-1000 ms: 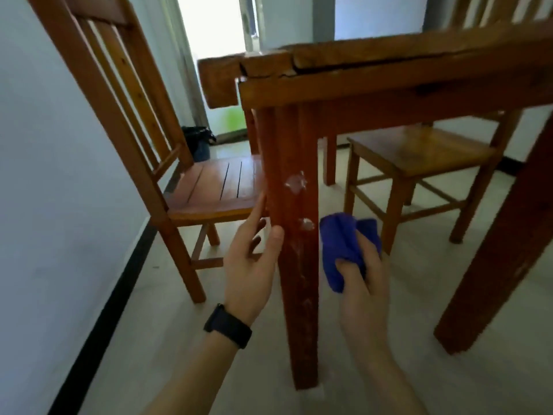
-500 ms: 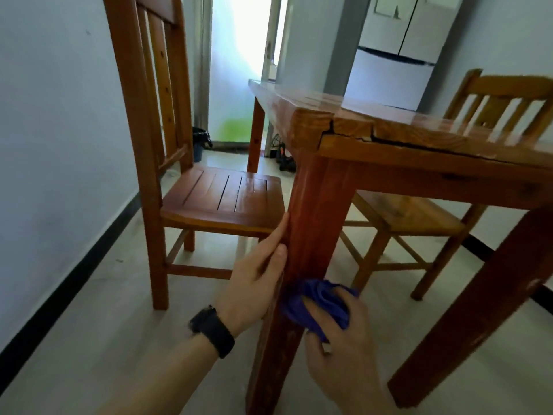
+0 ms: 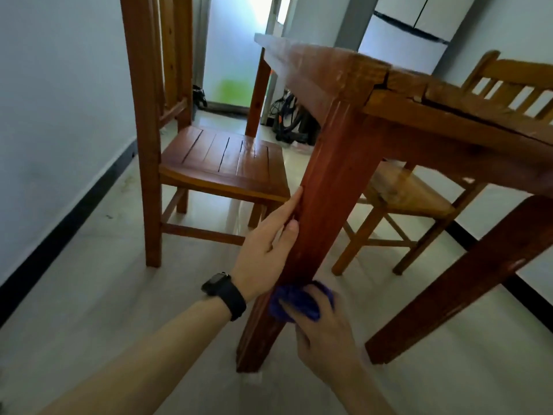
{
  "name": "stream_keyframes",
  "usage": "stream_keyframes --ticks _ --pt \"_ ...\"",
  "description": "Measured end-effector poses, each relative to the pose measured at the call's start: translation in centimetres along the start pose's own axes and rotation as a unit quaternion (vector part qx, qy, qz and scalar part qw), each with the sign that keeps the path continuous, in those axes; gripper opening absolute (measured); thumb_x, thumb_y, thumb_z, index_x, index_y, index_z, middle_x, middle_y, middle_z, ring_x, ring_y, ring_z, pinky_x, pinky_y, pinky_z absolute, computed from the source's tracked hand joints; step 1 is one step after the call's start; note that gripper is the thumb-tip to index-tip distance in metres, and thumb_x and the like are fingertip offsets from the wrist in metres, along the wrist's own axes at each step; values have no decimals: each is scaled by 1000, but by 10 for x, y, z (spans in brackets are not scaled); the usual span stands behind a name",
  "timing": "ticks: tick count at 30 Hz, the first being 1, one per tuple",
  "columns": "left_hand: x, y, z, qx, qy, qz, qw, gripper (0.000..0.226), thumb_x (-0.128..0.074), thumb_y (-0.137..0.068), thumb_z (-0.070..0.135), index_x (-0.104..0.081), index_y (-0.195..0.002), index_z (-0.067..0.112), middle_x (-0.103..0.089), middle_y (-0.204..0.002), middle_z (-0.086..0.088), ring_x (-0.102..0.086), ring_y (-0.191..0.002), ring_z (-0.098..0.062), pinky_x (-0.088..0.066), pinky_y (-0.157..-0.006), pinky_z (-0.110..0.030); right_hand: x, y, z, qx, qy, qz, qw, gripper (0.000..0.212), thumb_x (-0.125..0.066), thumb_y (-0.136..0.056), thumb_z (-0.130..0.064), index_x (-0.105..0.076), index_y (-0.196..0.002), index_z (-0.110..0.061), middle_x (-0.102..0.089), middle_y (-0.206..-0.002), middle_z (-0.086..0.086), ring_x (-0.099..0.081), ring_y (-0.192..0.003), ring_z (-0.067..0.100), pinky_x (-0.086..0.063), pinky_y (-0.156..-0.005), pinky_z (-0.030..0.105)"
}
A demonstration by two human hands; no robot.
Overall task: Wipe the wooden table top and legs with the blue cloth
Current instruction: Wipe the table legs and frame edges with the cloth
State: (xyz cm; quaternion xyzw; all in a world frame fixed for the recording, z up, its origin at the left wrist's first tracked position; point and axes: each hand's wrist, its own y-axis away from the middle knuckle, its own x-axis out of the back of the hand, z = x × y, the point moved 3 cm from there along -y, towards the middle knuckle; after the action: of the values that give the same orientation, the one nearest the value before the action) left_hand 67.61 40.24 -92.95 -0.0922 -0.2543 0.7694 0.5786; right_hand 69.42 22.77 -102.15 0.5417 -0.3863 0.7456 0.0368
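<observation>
the right hand (image 3: 321,330) is closed around a bunched blue cloth (image 3: 294,301), pressing it against the lower part of the near table leg (image 3: 311,223). the left hand (image 3: 266,250) lies flat on the same leg a little higher up, fingers straight and thumb alongside, gripping nothing; a black watch (image 3: 224,292) sits on that wrist. the leg is dark reddish wood, glossy, leaning in this wide view, its foot on a pale tiled floor (image 3: 89,310). above it the wooden table top (image 3: 329,67) shows a worn corner and a long crack running along the near edge. a second table leg (image 3: 466,283) stands to the right. a slatted wooden chair (image 3: 221,157) stands to the left of the leg, by a pale wall with a black skirting strip (image 3: 59,223), and another chair (image 3: 404,193) is tucked under the table on the far side. beyond, a bright doorway (image 3: 236,46) (washed out, with a green patch low down), some dark cables on the floor near it, and a white refrigerator (image 3: 401,34) behind the table.
</observation>
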Motion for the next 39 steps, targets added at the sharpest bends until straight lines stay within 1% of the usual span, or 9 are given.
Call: stream_keyframes --ticks 2,6,9,16,19,25,29,33,39 --pt "0 8 -11 16 -30 -3 999 50 -33 -103 43 -17 -150 52 -45 -145 15 -48 -126 2 -42 -98 -14 3 4 -3 -13 -65 -29 997 48 -58 -81 -29 -56 -128 -37 -43 -135 -2 -51 -111 28 -56 -83 42" --pt "1 23 -35 40 -26 -15 999 50 -33 -105 38 -22 -153 42 -52 -133 17 -56 -119 -4 -49 -100 -30 53 -39 -9 -107 -163 187 963 44 -59 -86 -26 -58 -128 -16 -48 -134 13 -50 -115 20 -35 -105 19" --pt "-1 30 -41 64 -8 9 998 48 -36 -105 32 -32 -152 29 -58 -126 16 -60 -112 0 -50 -91 -20 59 -61 -21 -154 -170 280 932 44 -59 -91 -23 -51 -133 -13 -39 -137 13 -48 -118 24 -39 -103 29" --pt "1 60 -74 140 -91 -83 982 57 -40 -106 25 -17 -154 45 -47 -141 20 -48 -112 18 -45 -103 -24 -63 29 -56 -219 -161 107 956 55 -59 -89 -19 -39 -140 -27 -30 -143 12 -49 -121 41 -54 -93 47" --pt "3 78 -87 194 -109 -103 969 51 -35 -107 24 -23 -154 39 -47 -145 10 -45 -106 16 -42 -91 -3 -74 55 -53 -230 -201 22 952 52 -60 -88 -24 -45 -136 -35 -39 -141 12 -54 -117 39 -58 -81 49" --pt "-11 77 -80 142 -123 -71 980 51 -32 -106 41 -13 -153 48 -44 -146 14 -51 -114 14 -43 -84 -1 -27 4 -51 -332 -242 265 872 40 -51 -100 -25 -49 -139 -20 -31 -144 5 -41 -129 28 -35 -111 33" --pt "-18 84 -82 166 -126 -63 976 51 -36 -104 45 -11 -146 61 -43 -129 39 -51 -110 13 -41 -83 -3 -91 45 -75 -348 -296 138 879 48 -54 -99 -35 -41 -144 -41 -27 -154 5 -19 -140 8 -18 -117 19" --pt "-17 90 -86 168 -145 -78 972 58 -39 -103 45 -8 -151 55 -31 -141 36 -47 -121 4 -36 -89 -4 -133 110 -90 -448 -313 24 837 35 -67 -92 -19 -55 -125 -16 -45 -115 20 -52 -109 35 -49 -90 23" --pt "-23 94 -102 140 -155 -50 977 56 -37 -106 34 -10 -154 44 -34 -148 27 -42 -126 15 -41 -103 -16 -105 55 -109 -486 -341 179 785 52 -49 -97 -30 -32 -146 -35 -33 -146 20 -46 -126 36 -45 -101 35"
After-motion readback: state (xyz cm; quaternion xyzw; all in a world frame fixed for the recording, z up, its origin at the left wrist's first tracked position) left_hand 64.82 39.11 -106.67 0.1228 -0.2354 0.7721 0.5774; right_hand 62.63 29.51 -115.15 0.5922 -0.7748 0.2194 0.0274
